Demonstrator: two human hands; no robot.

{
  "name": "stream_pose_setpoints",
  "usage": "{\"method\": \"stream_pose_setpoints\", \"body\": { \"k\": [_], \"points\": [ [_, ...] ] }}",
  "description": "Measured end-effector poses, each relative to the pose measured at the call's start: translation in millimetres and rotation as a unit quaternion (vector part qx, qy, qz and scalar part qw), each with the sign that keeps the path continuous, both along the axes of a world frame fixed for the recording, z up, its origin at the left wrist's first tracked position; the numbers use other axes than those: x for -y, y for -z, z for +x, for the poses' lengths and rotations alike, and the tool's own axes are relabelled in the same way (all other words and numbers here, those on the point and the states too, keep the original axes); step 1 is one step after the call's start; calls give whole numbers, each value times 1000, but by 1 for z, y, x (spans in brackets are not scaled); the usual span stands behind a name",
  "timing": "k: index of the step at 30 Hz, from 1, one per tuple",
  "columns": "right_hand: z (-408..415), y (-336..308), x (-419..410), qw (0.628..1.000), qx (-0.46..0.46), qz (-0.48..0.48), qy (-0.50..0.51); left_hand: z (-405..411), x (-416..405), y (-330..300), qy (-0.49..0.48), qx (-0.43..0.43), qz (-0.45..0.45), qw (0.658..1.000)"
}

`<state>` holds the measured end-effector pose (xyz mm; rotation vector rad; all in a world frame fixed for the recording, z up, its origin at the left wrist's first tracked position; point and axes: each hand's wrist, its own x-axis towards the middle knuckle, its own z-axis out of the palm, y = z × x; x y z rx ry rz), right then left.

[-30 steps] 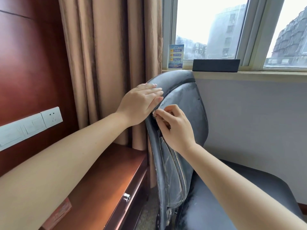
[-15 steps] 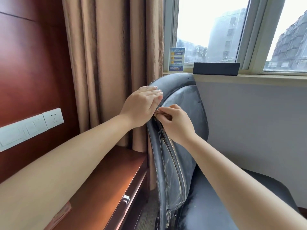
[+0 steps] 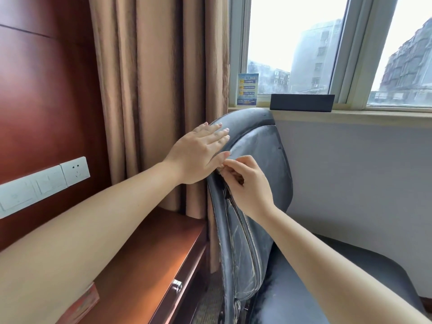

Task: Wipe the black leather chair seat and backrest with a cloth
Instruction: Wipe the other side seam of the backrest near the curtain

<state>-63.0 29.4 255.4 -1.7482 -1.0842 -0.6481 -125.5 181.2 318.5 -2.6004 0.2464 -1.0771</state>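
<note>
Reaching forward, a person's left hand (image 3: 198,155) lies flat with straight fingers on the upper side edge of a black leather chair's backrest (image 3: 259,157). The right hand (image 3: 245,183) touches that edge just below, fingers curled, pinching something small and brownish that is too hidden to identify. The seat (image 3: 327,284) lies below right. A wooden desk (image 3: 149,256) stands left, beside tan curtains (image 3: 159,90).

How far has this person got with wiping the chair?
Little looks done: the black leather backrest and the black seat show pale smears. In hand: the left hand rests flat on the backrest's edge while the right hand pinches something small and brownish there, not clearly a cloth. Both surfaces are left.
</note>
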Motion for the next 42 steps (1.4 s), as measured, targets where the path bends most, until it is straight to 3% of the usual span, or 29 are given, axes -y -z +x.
{"method": "stream_pose_setpoints", "body": {
  "k": [2,4,10,20,26,29,35,42],
  "points": [
    [2,-2,-3,1000,-20,-5,8,-2,0,-1,-7,-30,-14,999],
    [4,-1,-2,999,35,-30,18,-2,-2,-2,-7,-44,-17,999],
    [12,24,19,989,105,-89,63,0,-8,-2,-18,-43,89,995],
    [5,1,6,999,1,-43,25,-15,3,-4,-107,-134,218,961],
    [6,41,20,997,-21,-59,42,-15,4,-4,-157,-138,260,943],
    [7,43,28,995,-22,-87,50,-13,7,-1,-191,-131,260,937],
    [3,22,19,997,-24,-49,54,-17,21,8,-233,-151,252,927],
    [-1,45,16,995,-49,-69,58,-21,21,13,-221,-140,250,932]
  ]
}}
